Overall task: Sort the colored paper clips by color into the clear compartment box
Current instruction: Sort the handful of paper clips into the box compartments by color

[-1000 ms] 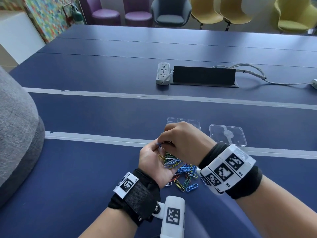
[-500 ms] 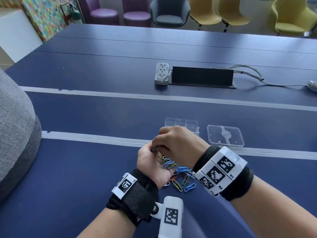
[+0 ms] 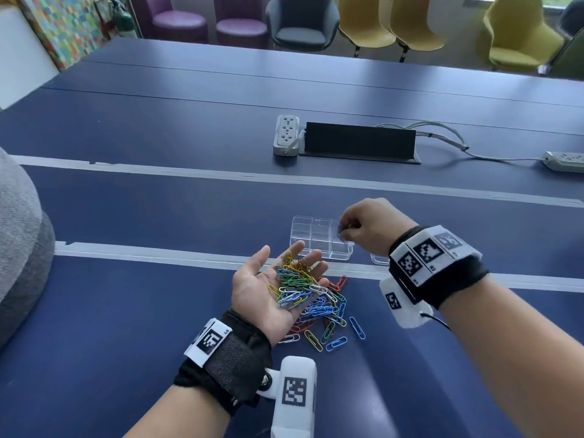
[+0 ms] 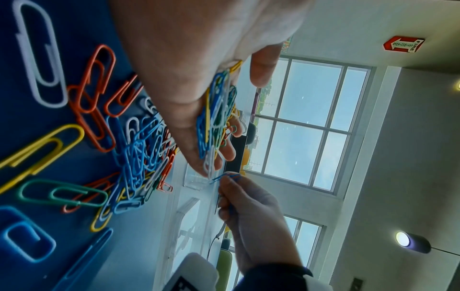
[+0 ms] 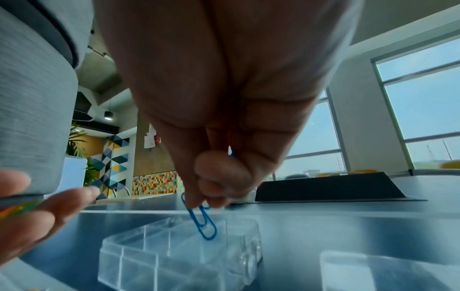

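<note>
My left hand (image 3: 278, 279) lies palm up above the table, fingers relaxed, carrying a heap of mixed coloured paper clips (image 3: 294, 284) (image 4: 216, 114). More loose clips (image 3: 328, 317) lie in a pile on the table under and right of it. My right hand (image 3: 357, 226) pinches a blue paper clip (image 5: 201, 220) (image 4: 225, 177) between thumb and fingers, hanging just above the right end of the clear compartment box (image 3: 319, 237) (image 5: 179, 256). The box's compartments look bare.
The box's clear lid (image 3: 379, 259) (image 5: 388, 269) lies right of it, partly behind my right wrist. Farther back are a power strip (image 3: 286, 134), a black cable panel (image 3: 358, 142) and a second strip (image 3: 565, 161). A grey cushion (image 3: 19, 241) sits at left.
My right hand has lifted out of my left palm and moved right and away to above the box, carrying a blue clip. The left hand's fingers have spread, showing the clips in the palm.
</note>
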`<action>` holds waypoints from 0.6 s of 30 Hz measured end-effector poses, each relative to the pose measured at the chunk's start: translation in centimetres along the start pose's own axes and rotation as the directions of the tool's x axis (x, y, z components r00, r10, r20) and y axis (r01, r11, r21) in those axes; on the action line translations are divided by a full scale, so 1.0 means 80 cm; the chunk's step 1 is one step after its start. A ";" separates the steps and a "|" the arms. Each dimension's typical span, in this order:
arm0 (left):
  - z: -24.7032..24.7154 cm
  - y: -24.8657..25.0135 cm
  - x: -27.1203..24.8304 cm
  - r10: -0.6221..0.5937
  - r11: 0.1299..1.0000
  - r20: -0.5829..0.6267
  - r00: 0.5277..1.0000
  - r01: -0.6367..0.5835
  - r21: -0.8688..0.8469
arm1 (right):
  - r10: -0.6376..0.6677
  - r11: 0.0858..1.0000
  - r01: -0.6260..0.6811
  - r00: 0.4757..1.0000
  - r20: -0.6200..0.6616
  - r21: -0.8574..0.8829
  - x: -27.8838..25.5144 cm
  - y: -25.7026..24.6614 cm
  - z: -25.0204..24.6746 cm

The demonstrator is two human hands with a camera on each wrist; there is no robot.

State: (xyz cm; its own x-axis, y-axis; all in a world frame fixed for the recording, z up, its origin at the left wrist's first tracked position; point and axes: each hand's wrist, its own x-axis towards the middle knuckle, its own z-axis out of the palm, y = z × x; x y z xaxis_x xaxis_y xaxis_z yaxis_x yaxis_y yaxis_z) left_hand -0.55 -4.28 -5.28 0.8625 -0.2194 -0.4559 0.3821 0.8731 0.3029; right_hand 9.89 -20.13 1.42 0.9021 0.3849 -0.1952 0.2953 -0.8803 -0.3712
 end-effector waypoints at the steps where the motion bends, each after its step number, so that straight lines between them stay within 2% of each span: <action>1: 0.000 0.000 0.000 -0.001 1.000 0.000 1.000 0.001 -0.002 | 0.019 1.000 -0.019 1.000 0.021 -0.021 0.001 0.001 0.003; 9: -0.004 0.001 0.005 0.000 1.000 0.009 1.000 0.000 -0.026 | 0.046 0.988 -0.040 0.998 0.038 -0.150 0.012 -0.002 0.016; 18: 0.001 0.002 0.006 0.016 0.996 0.017 1.000 -0.014 -0.093 | 0.006 0.990 -0.003 1.000 0.017 -0.141 0.014 -0.007 0.023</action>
State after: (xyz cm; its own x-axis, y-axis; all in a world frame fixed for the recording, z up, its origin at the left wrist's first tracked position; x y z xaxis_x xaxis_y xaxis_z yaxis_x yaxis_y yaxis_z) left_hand -0.04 -4.29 -5.36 0.8740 -0.2128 -0.4369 0.3374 0.9127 0.2305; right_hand 10.14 -18.68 -0.23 0.8983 0.3845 -0.2127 0.3338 -0.9119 -0.2387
